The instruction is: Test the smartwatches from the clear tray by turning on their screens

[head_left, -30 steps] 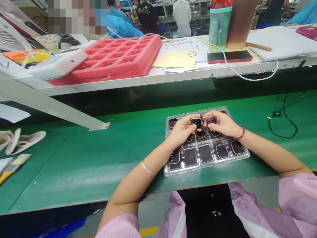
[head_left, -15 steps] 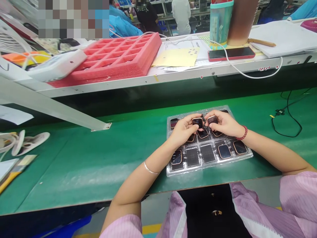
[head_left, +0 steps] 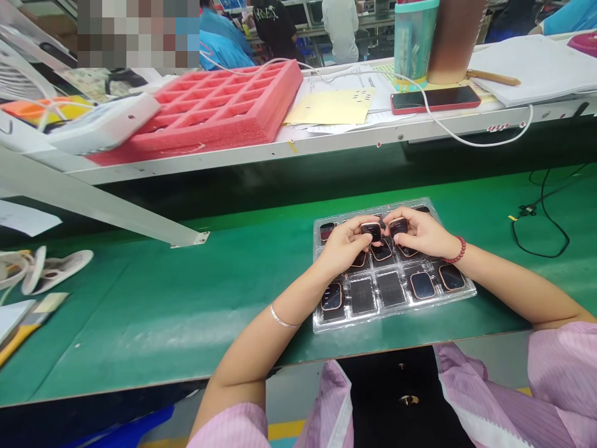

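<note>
My left hand point(head_left: 346, 244) grips a smartwatch point(head_left: 370, 231) with a gold rim, its thumb on the lower edge of the lit dark screen. Another smartwatch point(head_left: 398, 227) of the same look is pinched in my right hand point(head_left: 421, 233). Both are held close together above a clear plastic tray point(head_left: 373, 320) with rows of pockets. Several more watches lie in it, such as a watch point(head_left: 332, 296) at the front left, a watch point(head_left: 423, 285) and a watch point(head_left: 451, 277) at the front right. Two front pockets between them hold no watch. My hands hide part of the back rows.
The tray lies on a green bench mat point(head_left: 186, 311). Behind it, a white shelf point(head_left: 326, 144) carries a red foam tray point(head_left: 270, 127), a phone point(head_left: 436, 99), a cup point(head_left: 415, 46) and papers. A slanted white post point(head_left: 153, 214) stands left; a black cable point(head_left: 536, 254) lies right.
Almost nothing differs. The watch in my right hand has shifted very slightly left; both hands keep their hold above the tray.
</note>
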Available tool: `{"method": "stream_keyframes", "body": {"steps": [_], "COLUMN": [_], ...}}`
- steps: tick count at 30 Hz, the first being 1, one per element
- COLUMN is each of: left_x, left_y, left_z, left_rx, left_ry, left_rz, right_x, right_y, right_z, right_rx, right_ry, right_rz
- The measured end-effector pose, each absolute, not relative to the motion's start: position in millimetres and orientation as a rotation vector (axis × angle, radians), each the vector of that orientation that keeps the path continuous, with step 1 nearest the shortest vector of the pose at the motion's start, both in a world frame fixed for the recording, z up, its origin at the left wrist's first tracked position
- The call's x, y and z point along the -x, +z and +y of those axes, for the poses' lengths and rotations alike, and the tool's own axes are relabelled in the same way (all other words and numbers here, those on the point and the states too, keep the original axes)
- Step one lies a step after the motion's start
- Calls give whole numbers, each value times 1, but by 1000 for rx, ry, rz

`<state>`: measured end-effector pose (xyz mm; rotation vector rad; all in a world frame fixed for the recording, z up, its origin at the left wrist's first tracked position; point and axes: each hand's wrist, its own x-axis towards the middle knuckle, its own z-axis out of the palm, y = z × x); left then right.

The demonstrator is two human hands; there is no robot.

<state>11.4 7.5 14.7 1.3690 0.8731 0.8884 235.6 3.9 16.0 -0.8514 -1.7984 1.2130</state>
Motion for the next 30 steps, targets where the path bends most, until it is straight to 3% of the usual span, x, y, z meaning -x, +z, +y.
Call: {"method": "stream_keyframes", "body": {"steps": [9,30], "left_x": [-15,-13], "left_y": [18,18], "left_z": [4,4], "left_rx": [-1305,-1279], "left_ry": [921,896], "left_rz": [825,857], "right_x": [-236,-236], "right_y": [20,20], "right_z": [3,2], "right_rx": [944,827], "right_ry": [1371,1220], "right_rz": [-1674,-1789]}}
